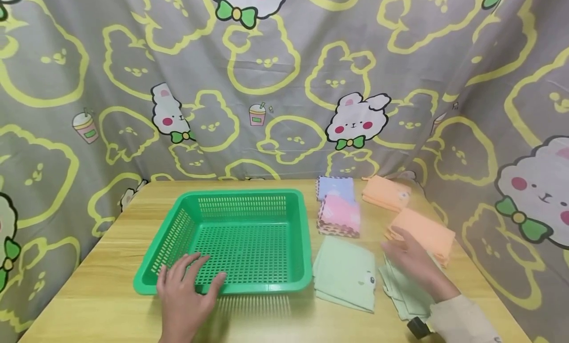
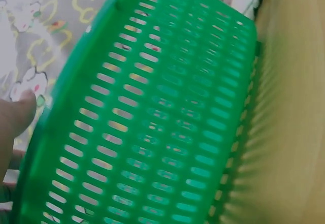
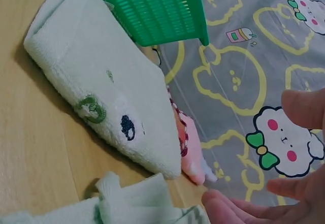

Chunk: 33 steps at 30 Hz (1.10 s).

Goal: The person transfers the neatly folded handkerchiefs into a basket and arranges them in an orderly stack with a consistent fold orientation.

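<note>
A green plastic basket (image 1: 242,251) with slotted walls stands upright on the table. My left hand (image 1: 184,288) lies at its near rim, fingers spread and reaching over the edge; in the left wrist view the thumb (image 2: 23,113) shows beside the rim. My right hand (image 1: 411,259) is over the right-hand green towel (image 1: 406,293), close to a folded orange towel (image 1: 422,232); its fingers are loosely extended with nothing between them. Another folded green towel (image 1: 345,274), with an embroidered face, lies between the basket and that hand.
Behind the green towels are a folded pink towel (image 1: 340,215), a blue towel (image 1: 336,188) and a second orange towel (image 1: 386,192). A patterned grey curtain (image 1: 293,76) hangs along the back and sides of the wooden table (image 1: 111,283).
</note>
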Tool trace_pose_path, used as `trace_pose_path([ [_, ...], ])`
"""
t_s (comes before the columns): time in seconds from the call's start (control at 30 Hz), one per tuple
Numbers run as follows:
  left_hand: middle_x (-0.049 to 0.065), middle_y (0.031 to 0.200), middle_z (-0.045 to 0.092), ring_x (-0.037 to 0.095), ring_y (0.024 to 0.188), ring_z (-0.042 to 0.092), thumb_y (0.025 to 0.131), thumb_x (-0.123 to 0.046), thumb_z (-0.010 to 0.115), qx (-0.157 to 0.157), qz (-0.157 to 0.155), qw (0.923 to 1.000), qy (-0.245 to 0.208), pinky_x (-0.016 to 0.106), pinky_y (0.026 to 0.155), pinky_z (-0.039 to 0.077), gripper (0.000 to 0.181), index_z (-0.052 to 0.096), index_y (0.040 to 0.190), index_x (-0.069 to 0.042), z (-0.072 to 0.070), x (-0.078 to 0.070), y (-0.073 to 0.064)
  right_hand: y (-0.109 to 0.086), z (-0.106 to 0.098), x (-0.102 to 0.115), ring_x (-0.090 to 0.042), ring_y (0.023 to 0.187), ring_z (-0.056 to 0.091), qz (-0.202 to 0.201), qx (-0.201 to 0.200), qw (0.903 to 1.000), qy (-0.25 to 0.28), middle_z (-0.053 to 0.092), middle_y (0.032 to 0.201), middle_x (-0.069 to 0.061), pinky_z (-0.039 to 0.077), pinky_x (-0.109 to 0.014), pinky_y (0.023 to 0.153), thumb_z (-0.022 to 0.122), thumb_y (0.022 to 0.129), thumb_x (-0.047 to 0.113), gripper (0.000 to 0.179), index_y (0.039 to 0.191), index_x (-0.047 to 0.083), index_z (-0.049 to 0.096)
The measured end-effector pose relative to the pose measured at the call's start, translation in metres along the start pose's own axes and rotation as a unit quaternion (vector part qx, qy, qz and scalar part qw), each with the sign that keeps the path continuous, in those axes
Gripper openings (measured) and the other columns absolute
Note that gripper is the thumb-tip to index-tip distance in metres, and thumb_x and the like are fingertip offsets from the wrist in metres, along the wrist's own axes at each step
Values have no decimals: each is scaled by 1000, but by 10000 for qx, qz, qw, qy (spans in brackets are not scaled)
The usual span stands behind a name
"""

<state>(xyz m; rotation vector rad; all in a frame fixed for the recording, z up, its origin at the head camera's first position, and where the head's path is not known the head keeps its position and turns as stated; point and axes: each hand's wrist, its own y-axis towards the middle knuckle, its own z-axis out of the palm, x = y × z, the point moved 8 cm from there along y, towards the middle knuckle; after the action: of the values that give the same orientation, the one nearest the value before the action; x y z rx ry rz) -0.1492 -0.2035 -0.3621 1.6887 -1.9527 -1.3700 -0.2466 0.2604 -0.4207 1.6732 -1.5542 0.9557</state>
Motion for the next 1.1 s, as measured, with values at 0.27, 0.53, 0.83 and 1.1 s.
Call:
trace_pose_path([
  [0.27,10,96,70,37,92,63,78,-78,54,433,558,9966,425,69,94,25,72,72,93,-10,10,-2,-6,2,17,-15,-35,102,63,502,534,9901,1198,55,121,-35,53,-37,83,49,102,19,62,144,-15,19],
  [0.53,1,79,69,30,83,62,73,-71,66,991,388,9903,896,65,87,28,53,67,74,-17,19,-1,-10,-3,31,-20,-28,90,64,591,846,9865,1274,59,106,-22,55,-38,78,52,97,10,50,131,-22,35],
  [0.83,2,79,68,29,82,58,74,-66,69,1150,162,9888,935,63,82,27,49,67,75,-17,22,1,-10,2,37,-27,-29,92,64,845,953,9839,1255,57,113,-24,55,-37,78,59,97,23,63,134,-21,33],
  [1.1,1,79,68,28,81,58,74,-66,69,1050,190,9906,856,61,81,27,50,66,75,-17,22,1,-12,19,40,-20,-15,59,52,191,1319,9861,987,54,68,-6,48,-29,58,56,97,15,23,83,-3,55],
])
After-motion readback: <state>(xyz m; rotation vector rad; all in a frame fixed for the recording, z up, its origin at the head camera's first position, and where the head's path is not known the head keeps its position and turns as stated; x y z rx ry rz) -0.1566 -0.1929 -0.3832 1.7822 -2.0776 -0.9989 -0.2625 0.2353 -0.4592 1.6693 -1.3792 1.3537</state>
